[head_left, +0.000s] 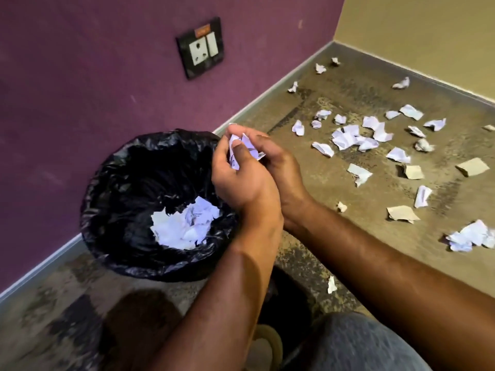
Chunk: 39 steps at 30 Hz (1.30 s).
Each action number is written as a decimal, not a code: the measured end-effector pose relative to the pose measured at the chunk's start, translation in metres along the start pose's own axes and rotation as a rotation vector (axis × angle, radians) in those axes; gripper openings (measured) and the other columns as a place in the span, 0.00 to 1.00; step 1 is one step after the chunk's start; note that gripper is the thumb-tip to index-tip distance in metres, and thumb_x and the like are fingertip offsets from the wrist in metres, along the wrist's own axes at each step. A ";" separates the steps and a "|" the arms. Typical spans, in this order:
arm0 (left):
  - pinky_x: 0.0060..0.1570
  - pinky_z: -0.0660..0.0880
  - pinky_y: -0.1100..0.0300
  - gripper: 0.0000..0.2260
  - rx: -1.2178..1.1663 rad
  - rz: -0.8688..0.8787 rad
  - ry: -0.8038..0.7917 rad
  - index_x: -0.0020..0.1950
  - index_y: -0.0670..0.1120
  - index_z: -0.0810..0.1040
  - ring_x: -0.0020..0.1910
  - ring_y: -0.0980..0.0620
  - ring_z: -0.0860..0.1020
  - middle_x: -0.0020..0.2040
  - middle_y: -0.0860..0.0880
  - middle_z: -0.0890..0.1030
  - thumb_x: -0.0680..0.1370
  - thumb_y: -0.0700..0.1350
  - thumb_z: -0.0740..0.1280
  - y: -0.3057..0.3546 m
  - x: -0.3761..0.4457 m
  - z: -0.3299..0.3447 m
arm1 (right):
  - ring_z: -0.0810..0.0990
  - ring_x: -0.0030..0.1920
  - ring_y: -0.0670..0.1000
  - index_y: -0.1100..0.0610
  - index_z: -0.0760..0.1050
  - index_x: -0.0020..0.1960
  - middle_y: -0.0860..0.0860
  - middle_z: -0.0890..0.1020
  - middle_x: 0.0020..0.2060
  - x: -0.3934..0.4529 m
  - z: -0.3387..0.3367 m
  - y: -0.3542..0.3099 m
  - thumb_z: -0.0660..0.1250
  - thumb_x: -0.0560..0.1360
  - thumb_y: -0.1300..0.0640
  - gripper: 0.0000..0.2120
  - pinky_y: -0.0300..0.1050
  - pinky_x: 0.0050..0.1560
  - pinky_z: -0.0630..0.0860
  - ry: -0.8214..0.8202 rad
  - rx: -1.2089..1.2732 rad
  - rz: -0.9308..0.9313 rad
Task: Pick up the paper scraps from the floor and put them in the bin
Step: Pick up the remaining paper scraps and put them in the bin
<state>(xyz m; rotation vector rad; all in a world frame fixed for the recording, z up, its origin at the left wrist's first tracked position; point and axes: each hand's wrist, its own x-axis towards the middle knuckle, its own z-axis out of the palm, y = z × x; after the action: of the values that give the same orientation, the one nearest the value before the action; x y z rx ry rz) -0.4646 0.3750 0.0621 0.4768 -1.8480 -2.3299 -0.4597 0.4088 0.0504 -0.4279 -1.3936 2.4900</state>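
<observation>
A round bin lined with a black plastic bag (128,183) stands on the floor by the purple wall, with crumpled white paper (184,223) lying at its bottom. Over the bin's right rim, my left hand (238,180) and my right hand (278,164) together grip a wad of crumpled paper scraps (242,145), fingers curled round it. Several white and brown paper scraps (351,137) lie scattered on the floor to the right, reaching toward the corner of the room.
A black switch and socket plate (200,48) is set low in the purple wall. A grey skirting (267,87) runs along the wall's foot. A single scrap (331,285) lies near my right forearm. My knee in grey cloth (369,344) fills the bottom right.
</observation>
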 end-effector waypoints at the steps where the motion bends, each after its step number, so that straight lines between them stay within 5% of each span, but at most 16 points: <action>1: 0.58 0.80 0.57 0.11 -0.024 -0.006 0.048 0.62 0.45 0.82 0.53 0.54 0.84 0.54 0.49 0.85 0.82 0.42 0.65 0.006 0.007 -0.009 | 0.83 0.59 0.46 0.59 0.83 0.57 0.51 0.86 0.56 0.002 0.013 0.005 0.60 0.83 0.63 0.13 0.41 0.66 0.76 -0.019 0.005 0.035; 6: 0.55 0.81 0.54 0.11 -0.176 -0.066 0.166 0.59 0.40 0.82 0.54 0.46 0.84 0.53 0.42 0.86 0.81 0.40 0.63 0.019 0.044 -0.054 | 0.83 0.44 0.42 0.67 0.80 0.62 0.53 0.84 0.48 0.001 0.062 0.028 0.60 0.83 0.66 0.13 0.32 0.50 0.79 -0.127 -0.059 0.109; 11: 0.42 0.80 0.56 0.08 -0.104 -0.204 0.192 0.50 0.40 0.83 0.39 0.49 0.83 0.41 0.47 0.84 0.80 0.41 0.64 0.019 0.070 -0.086 | 0.80 0.55 0.45 0.61 0.79 0.65 0.51 0.83 0.56 0.007 0.082 0.050 0.60 0.85 0.62 0.13 0.38 0.59 0.77 -0.142 -0.160 0.169; 15: 0.40 0.77 0.70 0.09 -0.076 -0.229 0.213 0.55 0.43 0.84 0.40 0.60 0.84 0.46 0.52 0.86 0.79 0.43 0.66 0.025 0.082 -0.108 | 0.81 0.65 0.51 0.63 0.81 0.64 0.57 0.84 0.62 0.016 0.082 0.060 0.59 0.85 0.62 0.14 0.41 0.67 0.75 -0.069 -0.318 0.114; 19: 0.63 0.75 0.62 0.13 -0.077 -0.193 0.100 0.60 0.42 0.83 0.53 0.57 0.84 0.53 0.49 0.86 0.80 0.42 0.62 0.027 0.084 -0.115 | 0.84 0.61 0.51 0.63 0.83 0.60 0.56 0.87 0.57 0.022 0.077 0.064 0.63 0.84 0.63 0.11 0.46 0.70 0.76 -0.057 -0.431 0.037; 25: 0.59 0.77 0.63 0.12 -0.137 -0.176 0.025 0.59 0.42 0.83 0.56 0.54 0.83 0.55 0.47 0.86 0.80 0.38 0.62 0.021 0.069 -0.087 | 0.87 0.55 0.49 0.60 0.86 0.56 0.52 0.89 0.51 0.020 0.056 0.053 0.68 0.81 0.64 0.09 0.49 0.64 0.81 -0.086 -0.557 -0.053; 29: 0.53 0.76 0.70 0.14 -0.092 -0.094 -0.232 0.66 0.44 0.78 0.57 0.60 0.81 0.60 0.50 0.82 0.81 0.37 0.63 0.008 0.030 -0.051 | 0.88 0.51 0.50 0.60 0.86 0.55 0.52 0.89 0.48 0.011 0.010 0.029 0.69 0.80 0.63 0.08 0.53 0.58 0.84 -0.043 -0.614 -0.200; 33: 0.70 0.72 0.57 0.21 -0.136 -0.135 -0.625 0.70 0.45 0.74 0.70 0.51 0.75 0.69 0.43 0.77 0.76 0.40 0.66 -0.032 -0.011 -0.021 | 0.87 0.49 0.49 0.62 0.84 0.53 0.54 0.88 0.47 -0.008 -0.063 0.010 0.68 0.79 0.67 0.07 0.43 0.51 0.83 0.146 -0.668 -0.321; 39: 0.71 0.69 0.60 0.19 0.117 -0.246 -0.804 0.72 0.41 0.71 0.70 0.52 0.73 0.70 0.44 0.75 0.81 0.33 0.63 -0.122 -0.056 0.002 | 0.86 0.53 0.49 0.57 0.85 0.55 0.52 0.86 0.50 -0.043 -0.173 0.040 0.69 0.75 0.62 0.10 0.53 0.58 0.83 0.332 -0.867 -0.233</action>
<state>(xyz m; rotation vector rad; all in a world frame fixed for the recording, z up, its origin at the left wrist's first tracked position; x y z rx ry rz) -0.4007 0.4225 -0.0462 -0.3098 -2.3521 -2.8536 -0.3581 0.5083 -0.0645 -0.7362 -2.1477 1.4405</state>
